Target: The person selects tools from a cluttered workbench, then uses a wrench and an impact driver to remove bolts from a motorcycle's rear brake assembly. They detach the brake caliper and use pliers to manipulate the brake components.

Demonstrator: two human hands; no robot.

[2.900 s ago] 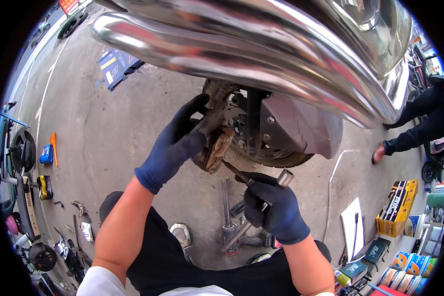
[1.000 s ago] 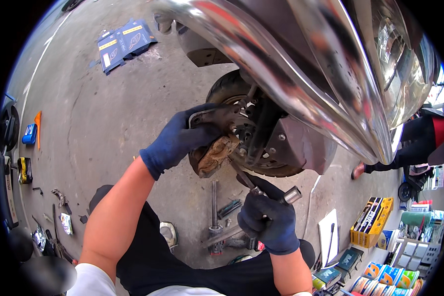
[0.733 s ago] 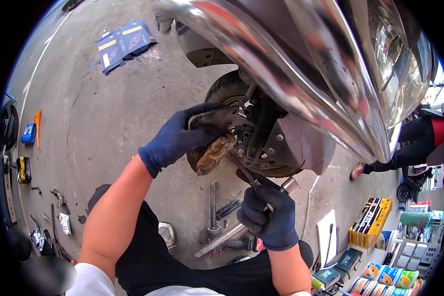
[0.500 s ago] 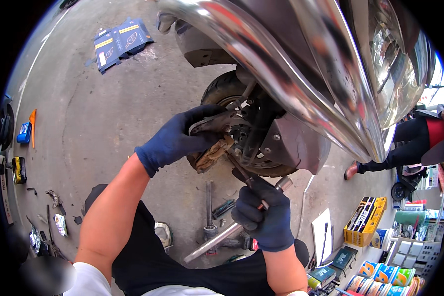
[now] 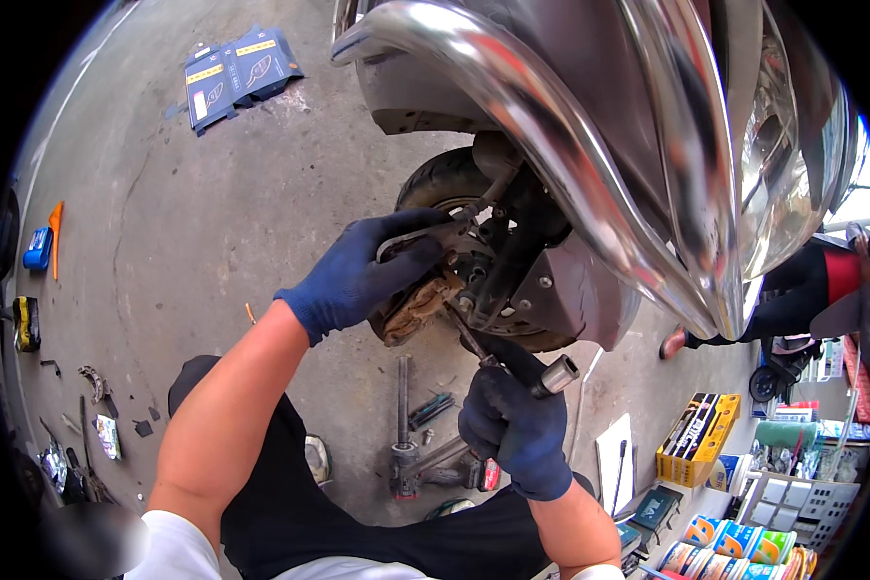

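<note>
My left hand (image 5: 353, 271), in a blue work glove, is closed around a dirty metal part (image 5: 421, 307) beside the wheel hub; it looks like a brake caliper with a brown, crusted face. My right hand (image 5: 515, 425), also gloved, grips a thin dark rod tool (image 5: 470, 340) whose tip reaches up to the edge of that part. In the same fist lies a socket wrench, its silver socket (image 5: 557, 375) sticking out on the right. Behind both hands stands the scooter's small wheel (image 5: 440, 179), with the hub partly hidden by the fork and my left fingers.
Chrome bars (image 5: 541, 145) of the scooter hang over the wheel from above. Between my knees lie a long-handled tool (image 5: 403, 396) and a power tool (image 5: 474, 474). To the right are a yellow box (image 5: 698, 440) and several tins (image 5: 739, 536). Flattened dark cardboard (image 5: 242, 77) lies upper left.
My right wrist has turned, so the socket faces me more and the wrench shaft shows shorter. The left hand keeps its hold on the caliper-like part. The view has shifted slightly.
</note>
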